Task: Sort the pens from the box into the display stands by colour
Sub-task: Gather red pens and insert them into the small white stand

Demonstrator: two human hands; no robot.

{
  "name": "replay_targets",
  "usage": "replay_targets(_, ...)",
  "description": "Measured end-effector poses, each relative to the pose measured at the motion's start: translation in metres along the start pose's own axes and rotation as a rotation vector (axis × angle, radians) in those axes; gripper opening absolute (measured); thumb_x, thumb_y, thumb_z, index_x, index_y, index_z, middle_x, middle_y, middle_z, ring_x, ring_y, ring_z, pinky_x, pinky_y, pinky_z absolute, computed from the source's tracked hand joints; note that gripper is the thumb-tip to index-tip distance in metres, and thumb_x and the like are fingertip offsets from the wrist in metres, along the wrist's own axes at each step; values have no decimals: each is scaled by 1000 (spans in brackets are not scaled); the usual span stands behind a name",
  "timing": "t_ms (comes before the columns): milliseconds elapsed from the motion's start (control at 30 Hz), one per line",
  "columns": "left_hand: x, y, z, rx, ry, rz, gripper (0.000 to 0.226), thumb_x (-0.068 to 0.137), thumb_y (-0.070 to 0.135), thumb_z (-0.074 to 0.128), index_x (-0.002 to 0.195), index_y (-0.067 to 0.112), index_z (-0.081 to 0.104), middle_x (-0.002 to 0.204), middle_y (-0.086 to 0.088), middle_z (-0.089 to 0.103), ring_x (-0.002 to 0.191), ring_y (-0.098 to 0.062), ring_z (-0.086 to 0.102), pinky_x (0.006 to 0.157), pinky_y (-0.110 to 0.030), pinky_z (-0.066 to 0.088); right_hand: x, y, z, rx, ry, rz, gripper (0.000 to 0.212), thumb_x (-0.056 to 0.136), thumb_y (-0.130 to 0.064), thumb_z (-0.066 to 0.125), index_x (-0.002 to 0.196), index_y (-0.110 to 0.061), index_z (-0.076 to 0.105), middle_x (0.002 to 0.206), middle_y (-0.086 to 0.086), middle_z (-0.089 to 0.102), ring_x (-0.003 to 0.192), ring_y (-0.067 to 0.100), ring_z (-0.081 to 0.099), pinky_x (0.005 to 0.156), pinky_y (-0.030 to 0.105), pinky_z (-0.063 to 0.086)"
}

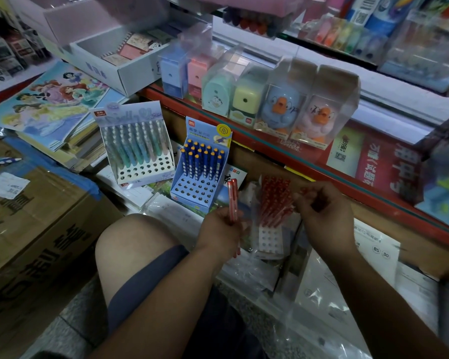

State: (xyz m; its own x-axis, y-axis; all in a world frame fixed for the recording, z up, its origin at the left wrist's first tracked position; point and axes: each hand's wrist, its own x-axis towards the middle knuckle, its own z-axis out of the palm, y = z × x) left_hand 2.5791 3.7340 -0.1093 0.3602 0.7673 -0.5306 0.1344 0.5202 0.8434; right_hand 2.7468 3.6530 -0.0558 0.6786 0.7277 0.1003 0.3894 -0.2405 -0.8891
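In front of your left knee sits the big cardboard box (36,229), taped in blue, with one loose blue pen (3,161) lying on its far left edge. Across the back runs the red-edged shelf (309,167), with a row of boxed pencil sharpeners (275,99) standing on it. A stack of colouring books (49,104) lies left of that. Below the shelf, three display stands stand side by side. The pastel stand (138,143) on the left has green and pink pens in its back rows. Beside it, the blue stand (200,174) has blue pens in its rear holes, while its front holes are bare. The red stand (270,237) on the right sits in clear plastic wrap, with its red pens (275,200) packed in the upper rows. Your left hand (221,231) is just in front of the blue stand, its fingers curled round two red pens (233,200) held upright, caps up. Your right hand (324,211) is at the red stand's upper right, its fingertips (302,200) pinched together against the pen tops. The blur hides whether they hold a pen or the wrap.
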Motion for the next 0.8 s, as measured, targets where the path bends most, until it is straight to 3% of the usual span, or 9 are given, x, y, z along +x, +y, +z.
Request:
replay_targets(167,0,-2,3,29,-7,5,14,89,1,68,90,12,59,80,-7,74,81,-32,70,74,-58,56,-10,18,16,-145,-72,17,17,89,-19,73,99,-28,63,86,-17,67,78,-5,64,70,22,53)
replay_targets(300,5,-6,3,31,-8,13,17,89,-1,66,88,14,59,81,-9,74,84,-33,72,77,-54,56,-17,24,26,-239,-123,-43,16,91,-17,70,100,-29,65,90,-18,65,81,-8,60,72,12,44)
replay_targets(367,7,-7,3,4,-12,9,20,88,-5,65,88,14,57,80,-12,72,77,-33,69,68,-48,54,-18,28,28,-290,-123,-76,14,91,-15,70,102,-23,69,94,-14,66,80,-6,58,73,9,41)
replay_targets(567,10,-9,5,-9,-7,17,24,84,-2,65,91,16,50,78,-12,71,73,-38,67,64,-46,49,-20,35,32,-474,-162,-179,15,93,-17,67,106,-17,74,100,2,74,82,15,66,73,23,47)
replay_targets(800,1,-1,10,20,-68,24,25,95,-8,50,92,16,50,82,-5,68,69,-15,67,55,-30,47,-15,33,33,-522,-196,-78,18,90,-28,71,103,-18,64,94,-2,73,77,12,68,69,27,53)
